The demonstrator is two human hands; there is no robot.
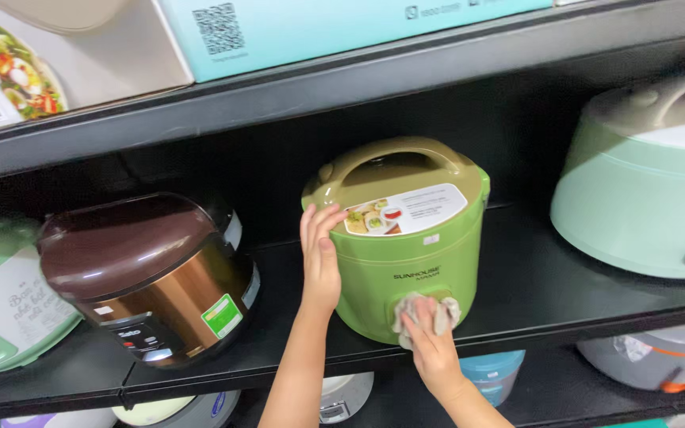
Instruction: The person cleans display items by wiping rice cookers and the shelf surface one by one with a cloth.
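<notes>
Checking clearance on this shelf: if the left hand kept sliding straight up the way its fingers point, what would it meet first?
The left hand lies flat on the green rice cooker, fingers pointing up; it would probably meet the lid's rim first, though depth is unclear.

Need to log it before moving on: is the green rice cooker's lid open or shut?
Shut. The lid sits flat and flush on the green rice cooker, its handle folded down across the top.

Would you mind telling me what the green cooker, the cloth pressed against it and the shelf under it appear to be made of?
Green rice cooker: likely moulded plastic shell, smooth and semi-gloss, with soft highlights.
Cloth, held by the right hand: soft fabric, crumpled, pale beige.
Shelf: probably painted metal or laminate, black with dull reflections.
The left hand steadies the cooker's side.
</notes>
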